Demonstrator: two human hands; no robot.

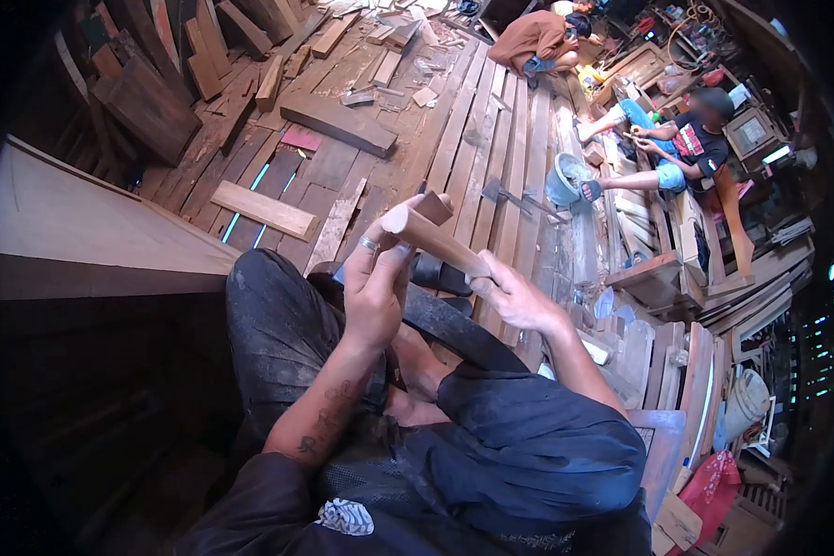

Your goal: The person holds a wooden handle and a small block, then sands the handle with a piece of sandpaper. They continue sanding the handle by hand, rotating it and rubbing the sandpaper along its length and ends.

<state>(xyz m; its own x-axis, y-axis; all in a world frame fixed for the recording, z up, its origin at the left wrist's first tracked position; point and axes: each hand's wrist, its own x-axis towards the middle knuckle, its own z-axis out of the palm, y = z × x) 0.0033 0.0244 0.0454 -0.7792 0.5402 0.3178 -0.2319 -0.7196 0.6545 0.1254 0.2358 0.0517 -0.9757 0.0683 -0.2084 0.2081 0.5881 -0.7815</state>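
Observation:
A smooth, pale wooden handle (440, 243) with a rounded end slants across in front of me. My right hand (517, 293) is closed round its lower right end. Around the upper left end, my left hand (376, 283) is closed, a ring on one finger. Its fingertips reach behind the wood and press a small brown block (433, 209) against it; I cannot tell what that block is made of. Just below the handle sits a dark object (438, 274), partly covered by it, between my bent legs.
Planks and offcuts lie over the slatted floor, among them a thick beam (338, 125) and a pale board (263, 209). An axe-like tool (505, 195) rests near a grey bucket (565, 181). A seated person (690, 139) and a crouching person (536, 44) are farther off. A large pale panel (93, 222) stands left.

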